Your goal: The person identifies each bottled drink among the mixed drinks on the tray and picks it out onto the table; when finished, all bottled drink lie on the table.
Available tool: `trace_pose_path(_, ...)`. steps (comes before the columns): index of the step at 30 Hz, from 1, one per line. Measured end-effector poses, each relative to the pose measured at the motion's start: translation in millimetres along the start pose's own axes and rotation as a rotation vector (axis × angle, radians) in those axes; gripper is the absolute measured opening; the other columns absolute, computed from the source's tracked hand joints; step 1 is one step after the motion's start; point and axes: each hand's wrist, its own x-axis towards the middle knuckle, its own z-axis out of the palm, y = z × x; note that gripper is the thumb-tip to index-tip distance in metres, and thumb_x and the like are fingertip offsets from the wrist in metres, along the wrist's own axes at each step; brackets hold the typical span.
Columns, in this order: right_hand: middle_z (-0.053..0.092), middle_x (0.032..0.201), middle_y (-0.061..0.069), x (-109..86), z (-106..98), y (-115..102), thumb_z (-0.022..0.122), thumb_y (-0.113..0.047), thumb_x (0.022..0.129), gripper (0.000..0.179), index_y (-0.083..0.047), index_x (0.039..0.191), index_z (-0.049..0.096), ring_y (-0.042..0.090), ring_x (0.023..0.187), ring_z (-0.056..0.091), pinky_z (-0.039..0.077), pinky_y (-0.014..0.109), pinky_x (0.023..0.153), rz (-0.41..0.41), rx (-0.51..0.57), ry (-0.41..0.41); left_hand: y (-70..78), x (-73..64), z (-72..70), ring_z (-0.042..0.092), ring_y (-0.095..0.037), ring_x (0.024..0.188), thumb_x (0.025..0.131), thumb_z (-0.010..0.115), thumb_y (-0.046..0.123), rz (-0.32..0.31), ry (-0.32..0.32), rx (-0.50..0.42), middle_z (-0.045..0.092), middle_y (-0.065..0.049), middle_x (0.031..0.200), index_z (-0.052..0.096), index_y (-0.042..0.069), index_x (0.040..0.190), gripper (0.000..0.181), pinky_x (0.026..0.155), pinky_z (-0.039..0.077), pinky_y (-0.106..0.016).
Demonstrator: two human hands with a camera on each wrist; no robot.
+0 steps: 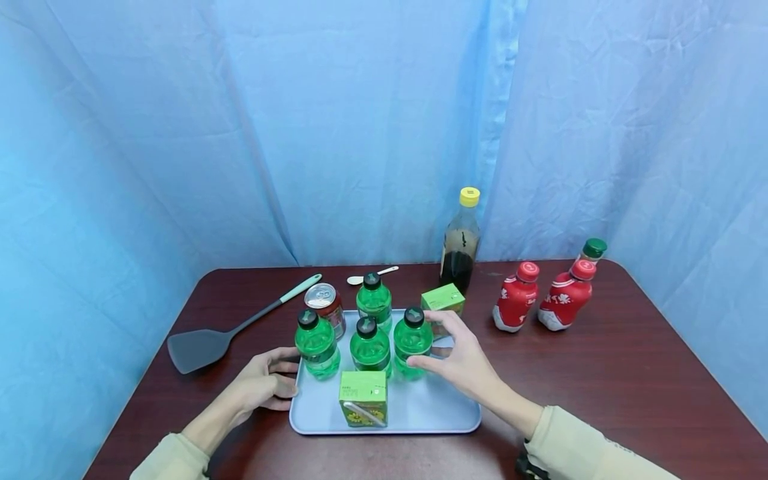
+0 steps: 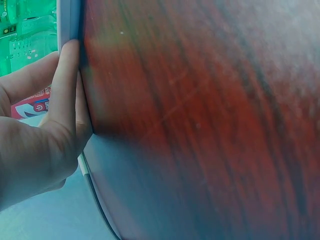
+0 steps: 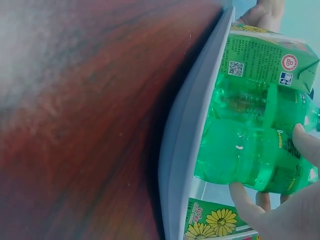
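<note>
My right hand (image 1: 465,357) is around the rightmost green bottle (image 1: 413,341), with the thumb on its near side and fingers on the other. The black-capped bottle stands on a pale blue tray (image 1: 432,410). At the tray's left edge, my left hand (image 1: 264,383) touches the rim with nearly straight fingers; the left wrist view shows a finger (image 2: 65,90) against the rim. The same tray also bears more green bottles (image 1: 370,350), a green drink carton (image 1: 363,400) with yellow flowers and a straw in front, a second carton (image 1: 443,298) behind my right hand, and a red can (image 1: 325,307).
A grey spatula (image 1: 201,348) with a mint handle lies left of the tray. Behind it are a small white spoon (image 1: 355,280) and a yellow-capped bottle of dark liquid (image 1: 459,253). Two red bottles (image 1: 517,299) and a green-capped bottle (image 1: 594,249) stand at the right.
</note>
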Motion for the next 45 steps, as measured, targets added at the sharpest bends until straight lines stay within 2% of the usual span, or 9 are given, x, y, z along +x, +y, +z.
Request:
trace_pose_path(4, 0.058, 0.13, 0.005, -0.7, -1, 1, 0.092, -0.02, 0.075, 0.076, -0.015, 0.141, 0.056, 0.031, 0.114, 0.059, 0.058, 0.048, 0.085, -0.012, -0.016, -0.012, -0.6, 0.9, 0.0, 0.065, -0.027, 0.09, 0.078, 0.068, -0.014, 0.001, 0.001, -0.002, 0.06, -0.019, 0.124, 0.047, 0.002, 0.147, 0.075, 0.067, 0.06, -0.048)
trace_pose_path(10, 0.054, 0.143, 0.007, -0.5, -2, 2, 0.091, -0.022, 0.076, 0.083, -0.017, 0.148, 0.051, 0.03, 0.127, 0.056, 0.056, 0.044, 0.089, -0.014, -0.01, -0.044, -0.8, 1.4, -0.6, 0.066, -0.027, 0.09, 0.077, 0.068, -0.015, -0.004, 0.007, 0.003, 0.06, -0.02, 0.124, 0.047, 0.002, 0.147, 0.075, 0.067, 0.06, -0.048)
trace_pose_path(18, 0.057, 0.139, 0.011, 2.8, -1, 2, 0.091, -0.021, 0.075, 0.082, -0.014, 0.146, 0.051, 0.035, 0.112, 0.065, 0.057, 0.049, 0.087, 0.009, -0.012, -0.053, -0.6, 1.3, 0.1, 0.065, -0.027, 0.091, 0.077, 0.068, -0.014, -0.004, 0.005, -0.002, 0.06, -0.019, 0.125, 0.048, 0.002, 0.147, 0.075, 0.067, 0.06, -0.047)
trace_pose_path(32, 0.059, 0.139, 0.011, 3.6, -2, 3, 0.092, -0.02, 0.074, 0.079, -0.011, 0.143, 0.055, 0.034, 0.113, 0.067, 0.058, 0.05, 0.084, 0.037, 0.034, -0.047, -0.4, 0.7, 0.6, 0.065, -0.028, 0.091, 0.077, 0.068, -0.014, -0.005, 0.003, -0.003, 0.06, -0.019, 0.125, 0.048, 0.003, 0.147, 0.075, 0.067, 0.06, -0.048)
trace_pose_path(35, 0.059, 0.139, 0.011, 3.2, -3, 4, 0.092, -0.021, 0.074, 0.078, -0.011, 0.143, 0.056, 0.033, 0.112, 0.067, 0.058, 0.048, 0.084, 0.039, 0.035, -0.047, -0.8, 0.7, 0.6, 0.066, -0.027, 0.09, 0.078, 0.069, -0.014, -0.001, -0.003, -0.005, 0.06, -0.02, 0.124, 0.047, 0.002, 0.147, 0.074, 0.067, 0.06, -0.048)
trace_pose_path(41, 0.059, 0.14, 0.009, 1.5, -8, 1, 0.092, -0.021, 0.074, 0.076, -0.012, 0.141, 0.058, 0.029, 0.113, 0.067, 0.059, 0.034, 0.083, 0.084, 0.069, -0.066, -1.0, -0.1, -0.3, 0.066, -0.027, 0.09, 0.077, 0.068, -0.014, -0.004, -0.003, -0.003, 0.06, -0.02, 0.125, 0.048, 0.003, 0.147, 0.075, 0.067, 0.06, -0.047)
trace_pose_path(45, 0.059, 0.139, 0.01, 0.2, -13, -4, 0.092, -0.021, 0.074, 0.075, -0.011, 0.141, 0.059, 0.031, 0.115, 0.066, 0.059, 0.036, 0.083, 0.091, 0.085, -0.076, -0.9, 1.5, -0.5, 0.067, -0.027, 0.089, 0.077, 0.069, -0.013, -0.008, 0.003, 0.007, 0.06, -0.02, 0.125, 0.048, 0.003, 0.147, 0.075, 0.067, 0.06, -0.048)
